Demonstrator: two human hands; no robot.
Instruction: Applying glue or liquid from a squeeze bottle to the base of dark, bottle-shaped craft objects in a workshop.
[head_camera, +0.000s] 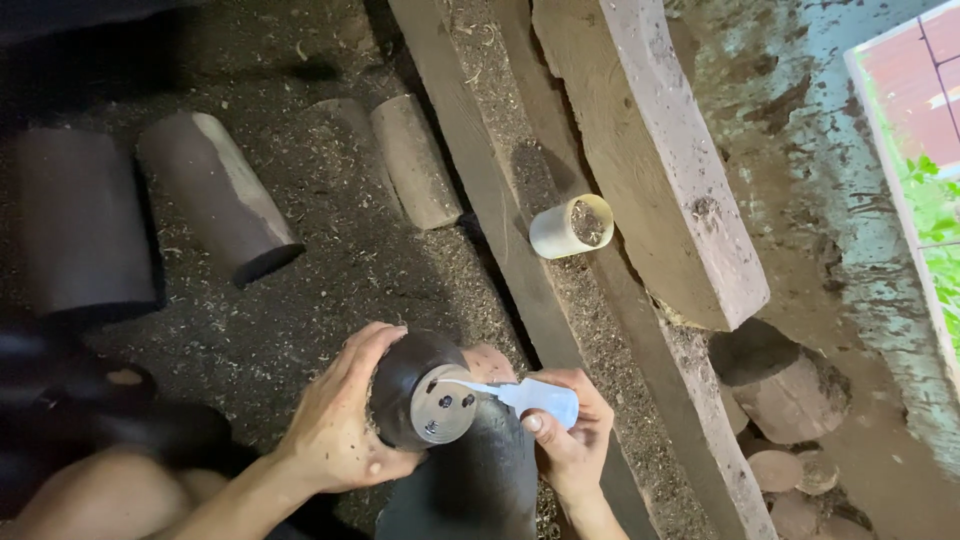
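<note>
My left hand (335, 420) wraps around a dark round wooden piece (400, 372) with a shiny metal disc (442, 405) fixed on its end; the disc has small holes. My right hand (570, 440) grips a small white squeeze bottle (540, 397), its thin nozzle touching the metal disc. Both hands are low in the middle of the view, above a dark flat object (470, 480).
Several dark wooden cylinders (215, 190) lie on the sawdust-covered ground to the left, with a paler one (415, 160) further back. A light hollow cylinder (570, 227) lies between long wooden planks (650, 150). Round wood offcuts (790, 385) sit at the right.
</note>
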